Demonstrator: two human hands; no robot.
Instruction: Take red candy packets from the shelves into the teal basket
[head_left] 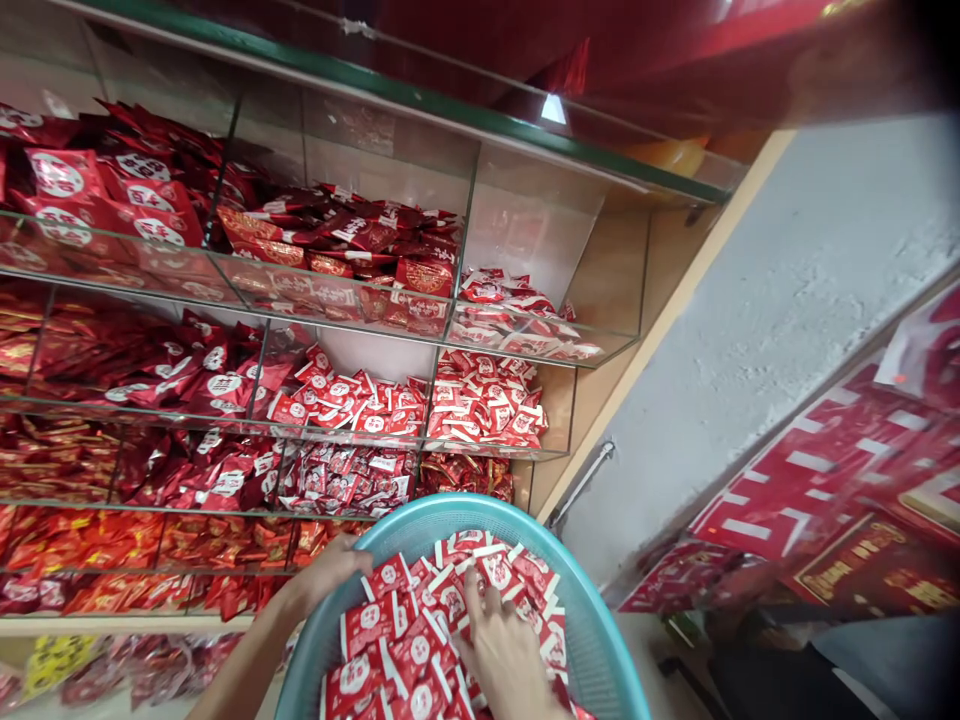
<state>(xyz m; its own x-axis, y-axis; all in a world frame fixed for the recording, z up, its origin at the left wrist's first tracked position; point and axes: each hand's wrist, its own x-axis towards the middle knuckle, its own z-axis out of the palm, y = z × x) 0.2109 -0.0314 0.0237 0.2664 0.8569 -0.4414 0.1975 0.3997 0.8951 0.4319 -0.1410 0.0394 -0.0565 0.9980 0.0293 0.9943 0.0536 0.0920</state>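
Note:
A teal plastic basket is full of small red and white candy packets. My left hand is closed over the basket's left rim, its fingertips reaching the inner side. Inside the basket, my right hand lies on the packets with the index finger stretched out and the thumb apart from it. No packet shows clearly between those fingers, and the fingertips are partly lost among the packets.
Behind the basket, a glass-fronted shelf has several compartments of red packets. A grey wall rises to the right. Red printed sheets and a dark chair are farther right. Bagged goods lie below the shelf.

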